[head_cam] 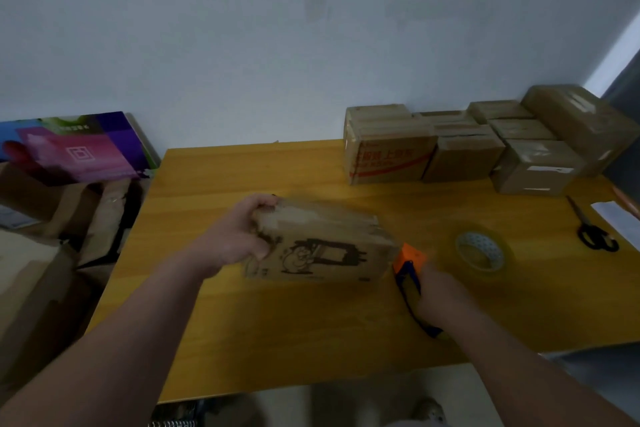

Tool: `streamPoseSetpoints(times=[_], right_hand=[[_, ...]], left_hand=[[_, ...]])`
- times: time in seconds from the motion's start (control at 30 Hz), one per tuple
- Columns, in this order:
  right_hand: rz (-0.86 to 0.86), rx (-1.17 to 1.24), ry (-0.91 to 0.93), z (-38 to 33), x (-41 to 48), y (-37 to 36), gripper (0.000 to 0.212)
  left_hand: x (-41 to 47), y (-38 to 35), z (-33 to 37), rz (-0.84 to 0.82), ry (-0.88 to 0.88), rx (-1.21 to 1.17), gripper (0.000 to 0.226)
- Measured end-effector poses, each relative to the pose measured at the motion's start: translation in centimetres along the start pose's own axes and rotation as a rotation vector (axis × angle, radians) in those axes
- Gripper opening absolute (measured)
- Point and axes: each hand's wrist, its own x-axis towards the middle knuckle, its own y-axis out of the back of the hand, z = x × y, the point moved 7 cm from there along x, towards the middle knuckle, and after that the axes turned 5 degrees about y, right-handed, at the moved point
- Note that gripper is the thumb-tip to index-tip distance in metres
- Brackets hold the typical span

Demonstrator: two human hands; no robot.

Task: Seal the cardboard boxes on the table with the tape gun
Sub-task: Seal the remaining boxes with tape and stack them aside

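- Box [322,243] sits mid-desk, tilted up on its near edge, printed face toward the camera.
- Left hand [239,239] grips the box's left end: fingers curled over the top, thumb on the printed face.
- Right hand [440,295] is wrapped round the handle of the tape gun [410,274]. The orange head touches the box's right end, low down.
- Looks like the start or end of a tape run over the right end; blur hides where the tape is.
- To do it well: brace hard with the left hand so the box doesn't slide toward the left edge of the desk [277,340]. Press the head flat, pull in one straight line along the seam, wrap well past the corner, then tilt to cut.
- Top of the box looks crumpled, so press the flaps down first or the tape will bridge.
- Tape roll [479,251] is just beyond the right hand; can't tell if it's mounted on the gun or loose.
- Scissors [594,229] and a paper slip [613,211] lie by the right edge, clear of the stroke.
- Stacked boxes [460,149] fill the far right corner, well apart.
- Cardboard pile [34,288] sits off the left edge.
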Motion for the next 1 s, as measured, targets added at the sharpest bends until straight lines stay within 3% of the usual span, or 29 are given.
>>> streamPoseSetpoints(times=[0.07, 0.17, 0.23, 0.37, 0.5, 0.6, 0.7, 0.87, 1.0], right_hand=[[0.074, 0.101, -0.019, 0.0, 0.3, 1.4, 0.051], [0.212, 0.262, -0.02, -0.6, 0.7, 3.8, 0.033], [0.282, 0.358, 0.003, -1.2, 0.8, 5.0, 0.032], [0.397, 0.561, 0.074, -2.7, 0.8, 6.8, 0.021], [0.389, 0.78, 0.133, -3.7, 0.4, 7.7, 0.019], [0.378, 0.911, 0.142, -3.8, 0.3, 8.1, 0.02], [0.362, 0.997, 0.168, -3.5, 0.0, 8.2, 0.022], [0.246, 0.976, 0.255, -3.8, 0.1, 7.9, 0.066], [0.128, 1.003, 0.316, -4.7, 0.5, 7.5, 0.063]], left_hand=[[0.9, 1.1, -2.2, 0.08, 0.05, 0.077, 0.057], [2.1, 2.5, -3.8, 0.394, 0.14, 0.483, 0.04], [2.5, 1.5, -3.5, 0.446, 0.156, 0.597, 0.042], [3.1, -3.9, -0.6, 0.34, 0.09, 0.675, 0.054], [3.5, -10.3, 1.0, 0.126, 0.107, 0.755, 0.091], [4.2, -12.7, 0.2, 0.07, 0.137, 0.788, 0.102], [4.5, -13.2, -0.3, 0.081, 0.127, 0.819, 0.099], [4.3, -11.5, -1.1, 0.014, 0.04, 0.906, 0.09], [3.0, -8.9, -2.5, -0.008, 0.001, 0.991, 0.073]])
